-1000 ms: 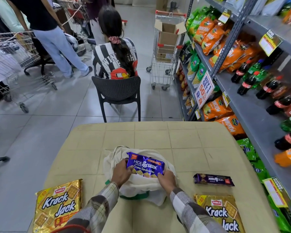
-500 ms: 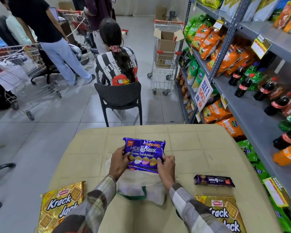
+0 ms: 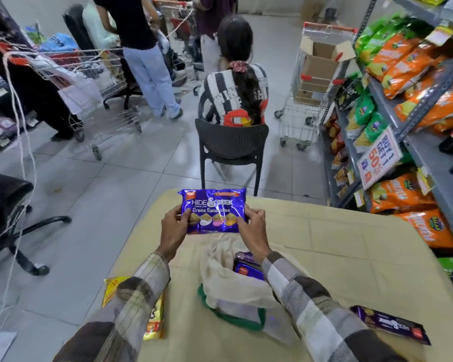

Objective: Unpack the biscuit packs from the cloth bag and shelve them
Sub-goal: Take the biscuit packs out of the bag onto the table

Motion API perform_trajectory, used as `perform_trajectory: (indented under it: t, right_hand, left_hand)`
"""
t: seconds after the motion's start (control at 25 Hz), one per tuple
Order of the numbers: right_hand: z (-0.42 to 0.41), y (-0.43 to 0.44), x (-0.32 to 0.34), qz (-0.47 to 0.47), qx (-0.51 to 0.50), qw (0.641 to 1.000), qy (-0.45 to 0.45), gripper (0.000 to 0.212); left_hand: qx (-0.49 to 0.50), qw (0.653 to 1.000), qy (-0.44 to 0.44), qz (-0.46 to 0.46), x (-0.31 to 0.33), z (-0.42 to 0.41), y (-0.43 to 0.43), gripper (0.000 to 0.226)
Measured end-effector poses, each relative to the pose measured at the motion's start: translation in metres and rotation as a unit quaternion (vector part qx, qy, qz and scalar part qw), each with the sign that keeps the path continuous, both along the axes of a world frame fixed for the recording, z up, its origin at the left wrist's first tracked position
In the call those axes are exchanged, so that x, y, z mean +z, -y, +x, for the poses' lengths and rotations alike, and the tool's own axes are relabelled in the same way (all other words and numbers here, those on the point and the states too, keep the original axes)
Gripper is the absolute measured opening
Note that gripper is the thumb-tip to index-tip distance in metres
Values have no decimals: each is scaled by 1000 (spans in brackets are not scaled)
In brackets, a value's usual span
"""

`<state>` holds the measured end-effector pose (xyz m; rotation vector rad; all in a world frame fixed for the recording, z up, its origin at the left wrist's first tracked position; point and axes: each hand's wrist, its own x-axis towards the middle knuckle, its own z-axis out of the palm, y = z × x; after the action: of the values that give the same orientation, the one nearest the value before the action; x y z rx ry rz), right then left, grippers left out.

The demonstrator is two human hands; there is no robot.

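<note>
Arms: two forearms enter from the lower edge, both in long sleeves.
Left sleeve [image 3: 131, 304]: woven check of cream, grey and dark brown blocks with thin lines; cuff ends at the wrist.
Right sleeve [image 3: 306, 304]: same check, with broad pale and dark bands.
Left hand [image 3: 173, 231]: bare, no glove.
Right hand [image 3: 254, 231]: bare, no glove.
</note>
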<state>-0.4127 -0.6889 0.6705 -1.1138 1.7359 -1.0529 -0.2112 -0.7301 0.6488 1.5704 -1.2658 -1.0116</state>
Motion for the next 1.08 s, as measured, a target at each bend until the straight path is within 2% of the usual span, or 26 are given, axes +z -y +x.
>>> perform_trajectory:
  t: [0.08,0.2,0.48,0.56,0.64,0.8,0.88,0.96,1.0,1.08]
  right_hand:
    - [36,25,-17,13,44,999,-14,20]
    - [80,53,-53,52,76,995,-28,8]
    - [134,74,-131,176,134,974,-40,28]
    - [141,70,-147,211,139,967,-32,21]
    - [146,67,-156,224,155,961,-37,23]
    - [151,63,-149,223,170,959,-39,43]
    - [144,61,-144,212,197,956,-51,49]
    - [130,58,-140,182,223,957,-35,46]
    - [120,55,-139,157,220,963,-22,43]
    - [93,45,-132,121,150,981,14,40]
  left_hand:
    - [31,999,16,23,-20,42,13,20]
    - [58,996,20,67,-55,92,24,18]
    - [85,984,32,152,-135,143,33,16]
    - [97,980,27,170,-150,148,31,14]
    - [100,981,34,161,-157,151,30,16]
    - [82,984,54,150,-164,155,30,18]
    - [71,978,107,167,-165,153,31,23]
    - [73,950,244,181,-157,149,32,36]
    - [87,937,292,172,-150,142,31,44]
    - [84,946,300,87,-129,113,26,44]
